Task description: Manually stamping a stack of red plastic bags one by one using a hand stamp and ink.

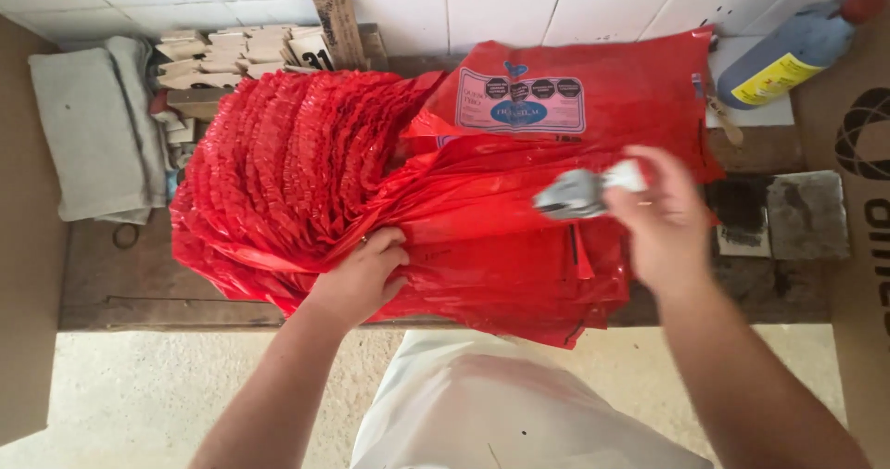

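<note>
Two hands: left hand [366, 270] presses red bags [482, 200]; right hand [658, 214] grips stamp [579, 194] (blurred)

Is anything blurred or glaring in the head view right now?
Head view: the right hand and the grey-white object it holds are motion-blurred; the left hand on the red plastic bags is sharp; soft even light, mild sheen on the bags, no harsh glare.

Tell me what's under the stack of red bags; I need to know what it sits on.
The stack of red bags rests on a dark wooden bench, bare at its left. The left hand presses the stack. The bench beneath the bags is covered.
</note>
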